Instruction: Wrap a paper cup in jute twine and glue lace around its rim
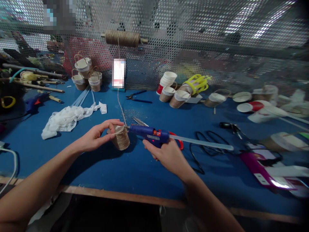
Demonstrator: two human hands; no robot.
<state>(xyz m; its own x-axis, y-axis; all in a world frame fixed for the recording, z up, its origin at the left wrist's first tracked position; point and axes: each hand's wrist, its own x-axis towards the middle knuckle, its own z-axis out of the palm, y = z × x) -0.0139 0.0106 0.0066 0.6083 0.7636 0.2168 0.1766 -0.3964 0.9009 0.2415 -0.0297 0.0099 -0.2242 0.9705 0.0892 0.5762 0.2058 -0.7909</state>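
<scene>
My left hand is closed around the rim of a small cup wrapped in jute twine, which is slightly tilted over the table. A strand of twine runs from the cup up to a spool of twine on the mesh. In my right hand is a blue hot glue gun with a small red light. Its nozzle meets the cup's upper right rim. A long translucent glue stick sticks out of its back. Scissors with red handles lie partly hidden behind the gun.
White lace fabric lies at left, near a second glue gun. Twine-covered cups stand at back left, others at back right. Pliers lie behind the cup. A black cord and purple phone case are at right.
</scene>
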